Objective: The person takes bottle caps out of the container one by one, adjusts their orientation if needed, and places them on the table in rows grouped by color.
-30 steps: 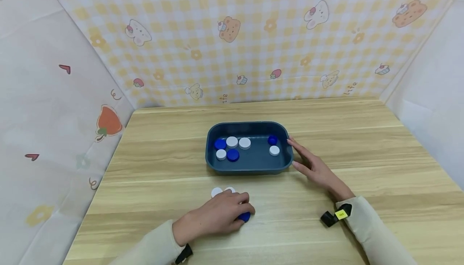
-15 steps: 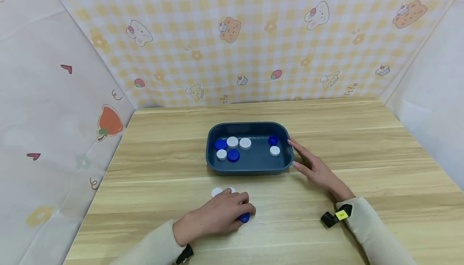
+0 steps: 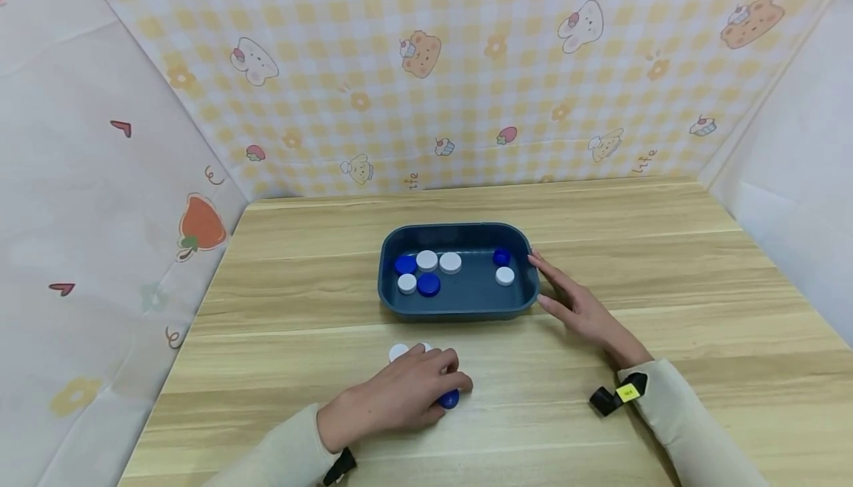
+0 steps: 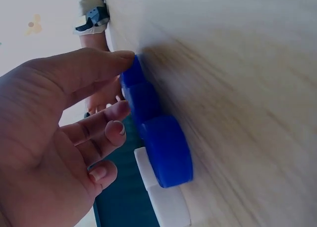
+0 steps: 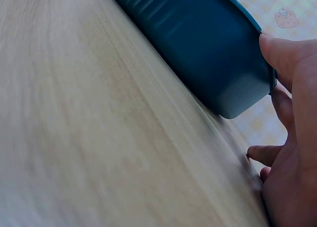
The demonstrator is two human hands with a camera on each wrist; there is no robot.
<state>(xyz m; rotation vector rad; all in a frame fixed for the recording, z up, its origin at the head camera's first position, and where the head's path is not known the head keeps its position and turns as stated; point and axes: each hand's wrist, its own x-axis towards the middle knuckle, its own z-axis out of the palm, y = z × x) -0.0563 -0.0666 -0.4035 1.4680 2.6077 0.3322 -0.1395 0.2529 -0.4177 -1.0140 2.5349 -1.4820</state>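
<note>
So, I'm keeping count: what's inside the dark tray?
The dark tray holds four white discs and three blue discs, spread in one layer. Whatever lies directly beneath them is covered and can't be seen.

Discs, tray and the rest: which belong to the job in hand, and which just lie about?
Likely the job:
tray
discs inside it
blue discs and white discs outside it

Likely only setting:
tabletop
patterned cloth
black wrist device

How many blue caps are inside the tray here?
3: a large blue cap toward the left end of the tray, another large blue cap nearer the front and slightly right, and a smaller blue cap near the right end.
</note>
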